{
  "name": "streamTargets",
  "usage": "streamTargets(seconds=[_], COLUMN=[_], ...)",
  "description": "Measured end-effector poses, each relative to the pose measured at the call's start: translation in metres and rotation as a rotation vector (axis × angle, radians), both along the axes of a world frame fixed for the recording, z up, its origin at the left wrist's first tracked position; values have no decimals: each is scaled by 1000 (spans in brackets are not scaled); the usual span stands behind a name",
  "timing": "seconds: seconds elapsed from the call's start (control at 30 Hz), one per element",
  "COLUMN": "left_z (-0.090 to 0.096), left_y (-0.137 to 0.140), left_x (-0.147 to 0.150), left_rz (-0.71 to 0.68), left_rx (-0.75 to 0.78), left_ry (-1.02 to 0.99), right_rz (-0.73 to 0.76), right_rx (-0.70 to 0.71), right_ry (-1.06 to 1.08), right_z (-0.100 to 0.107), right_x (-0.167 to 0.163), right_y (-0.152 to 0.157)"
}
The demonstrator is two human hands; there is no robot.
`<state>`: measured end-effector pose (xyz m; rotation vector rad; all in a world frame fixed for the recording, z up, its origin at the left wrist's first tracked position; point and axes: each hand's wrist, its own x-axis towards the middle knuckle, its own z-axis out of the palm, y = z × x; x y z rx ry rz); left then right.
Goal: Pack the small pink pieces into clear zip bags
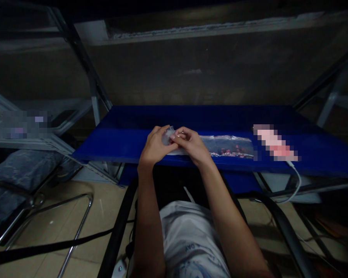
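Both my hands meet over the front part of a blue table. My left hand (156, 146) is closed around a small clear plastic bag (167, 136), whose top edge sticks up between the hands. The fingers of my right hand (191, 143) are pinched at the bag's right side; what lies between the fingertips is too small to make out. Under and to the right of my right hand lies a long clear plastic bag (229, 146) with small pink pieces (234, 150) inside, mostly along its near right part.
The blue table (127, 123) has metal frame posts (95, 104) at its sides. A pixelated pink object (272, 143) with a white cable (298, 181) lies at the right. Black chair armrests (118, 227) flank me. Another person's patterned clothing (26, 173) shows at the left.
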<state>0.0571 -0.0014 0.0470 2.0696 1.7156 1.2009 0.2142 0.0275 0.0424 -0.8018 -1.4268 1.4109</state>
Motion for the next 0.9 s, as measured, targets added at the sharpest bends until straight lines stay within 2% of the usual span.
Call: streamTargets(seconds=[0.13, 0.63, 0.9], left_z=[-1, -2, 2], left_y=[0, -3, -6], left_x=[-5, -10, -8], left_rz=[-25, 6, 9], left_rx=[11, 6, 5], left_ry=[-37, 18, 73], right_rz=[61, 23, 60], right_rx=[0, 93, 137], right_ry=[-13, -134, -184], right_z=[3, -2, -2], right_x=[4, 11, 13], right_y=[-1, 5, 5])
